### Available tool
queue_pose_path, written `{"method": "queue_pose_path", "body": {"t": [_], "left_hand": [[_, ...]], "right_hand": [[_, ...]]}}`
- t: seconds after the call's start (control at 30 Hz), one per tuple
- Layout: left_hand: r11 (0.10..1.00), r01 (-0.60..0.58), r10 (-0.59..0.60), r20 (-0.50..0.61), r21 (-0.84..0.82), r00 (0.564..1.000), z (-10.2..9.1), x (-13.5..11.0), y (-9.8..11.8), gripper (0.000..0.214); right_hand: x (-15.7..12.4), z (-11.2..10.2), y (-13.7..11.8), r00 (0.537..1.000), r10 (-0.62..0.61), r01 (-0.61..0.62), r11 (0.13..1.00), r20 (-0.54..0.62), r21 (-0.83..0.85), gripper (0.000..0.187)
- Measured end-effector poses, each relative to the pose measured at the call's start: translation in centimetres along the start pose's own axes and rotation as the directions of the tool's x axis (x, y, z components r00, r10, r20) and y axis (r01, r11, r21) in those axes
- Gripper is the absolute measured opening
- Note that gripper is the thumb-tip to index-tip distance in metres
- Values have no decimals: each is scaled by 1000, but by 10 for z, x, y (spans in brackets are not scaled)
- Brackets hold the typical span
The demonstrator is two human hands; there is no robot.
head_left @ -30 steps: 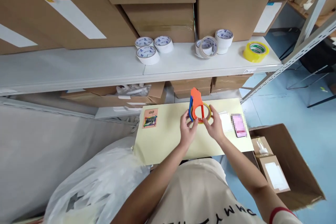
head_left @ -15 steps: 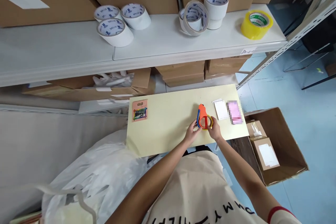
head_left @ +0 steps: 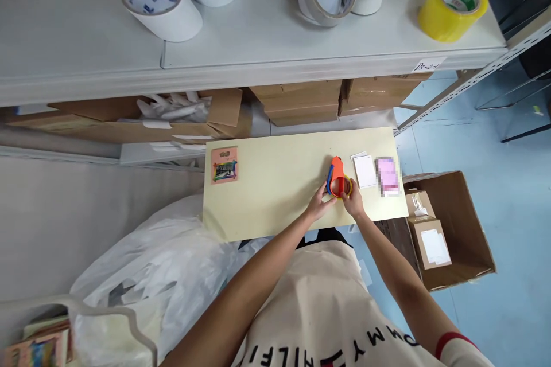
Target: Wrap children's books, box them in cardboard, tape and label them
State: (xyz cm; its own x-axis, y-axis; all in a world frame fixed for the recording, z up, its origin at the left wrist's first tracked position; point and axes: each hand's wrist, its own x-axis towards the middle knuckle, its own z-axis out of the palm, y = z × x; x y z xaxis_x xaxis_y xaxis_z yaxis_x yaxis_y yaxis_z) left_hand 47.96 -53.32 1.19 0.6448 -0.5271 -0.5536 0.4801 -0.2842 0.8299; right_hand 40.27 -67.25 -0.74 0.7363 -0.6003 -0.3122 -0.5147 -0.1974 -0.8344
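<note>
Near left, white plastic sheeting [head_left: 159, 264] lay bunched; near right stood an open carton [head_left: 471, 229] with smaller boxes inside. The hands came next, over the near edge of the cream tabletop [head_left: 267, 200], right of its middle. Left hand [head_left: 319, 205]: thumb and fingers parted at the dispenser's near-left side, how firmly couldn't be told. Right hand [head_left: 353, 202]: thumb and fingers pinched its near-right rim.

The tape dispenser [head_left: 337, 167] sat between them; resting or slightly lifted, couldn't tell. Probably light, stiff plastic, smooth but not very slippery, hard to break; best held by the round rim, fingers off the far tip in case of a cutting edge. Looks: orange body narrowing to a dark far tip, round opening at the near end, blue along the left, yellow ring showing right.

White cards [head_left: 365, 172] lay just right, then a blurred pink item [head_left: 388, 176]; a pink picture card [head_left: 224, 165] lay far left. Farthest, tape rolls [head_left: 170, 23] stood on a grey shelf [head_left: 258, 28].
</note>
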Motion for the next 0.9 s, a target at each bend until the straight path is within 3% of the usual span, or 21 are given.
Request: {"method": "queue_pose_path", "body": {"t": [0.23,0.37,0.47,0.67,0.8,0.9], "left_hand": [[990,138,-139,-24,-36,990,-9,-21,-10,91],[989,138,-135,-56,48,989,-33,-53,-19,70],[979,158,-140,-145,127,980,-59,-78,-26,55],[976,141,-78,-336,168,939,-110,-127,-32,46],[968,84,12,-378,237,926,-141,-172,-37,46],[972,53,56,-448,228,892,-168,-214,-52,43]], "right_hand": [[-20,-6,0,1000,-3,2,999,-20,-54,75],[-48,-14,-11,963,-262,248,955,-69,-164,70],[-63,-12,-23,906,-422,411,889,-14,-200,65],[-72,24,-46,828,-522,550,826,204,-121,59],[-81,58,-68,727,-613,666,740,310,-96,57],[-100,87,-85,663,-622,708,701,417,-80,55]]}}
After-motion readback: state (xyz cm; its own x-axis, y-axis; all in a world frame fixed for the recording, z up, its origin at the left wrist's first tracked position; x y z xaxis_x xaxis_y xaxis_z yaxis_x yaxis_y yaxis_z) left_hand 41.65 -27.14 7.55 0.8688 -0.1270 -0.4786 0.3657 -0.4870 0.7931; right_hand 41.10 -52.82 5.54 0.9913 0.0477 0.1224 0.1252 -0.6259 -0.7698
